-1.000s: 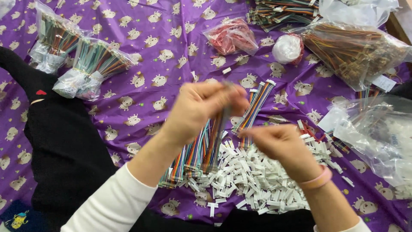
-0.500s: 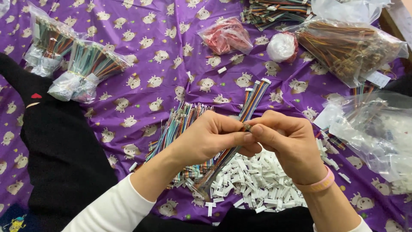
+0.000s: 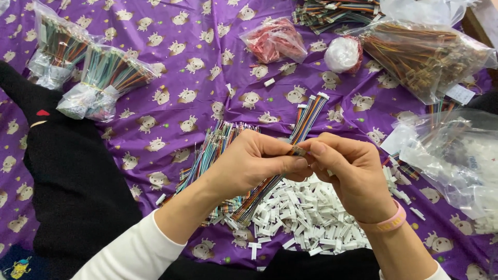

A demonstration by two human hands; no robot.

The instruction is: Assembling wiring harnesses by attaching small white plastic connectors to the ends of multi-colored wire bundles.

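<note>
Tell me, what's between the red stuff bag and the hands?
In the head view, a loose flat strip of coloured wires lies on the purple cloth between the bag of red pieces and the two hands, left and right.

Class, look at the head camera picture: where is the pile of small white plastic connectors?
The pile of white connectors lies on the purple patterned cloth low in the head view, right of centre, directly beneath the right hand and beside the loose multicoloured wires.

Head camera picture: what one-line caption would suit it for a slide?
Both hands, left hand and right hand, pinch a small connector above a pile of white plastic housings on a purple cloth.
</note>
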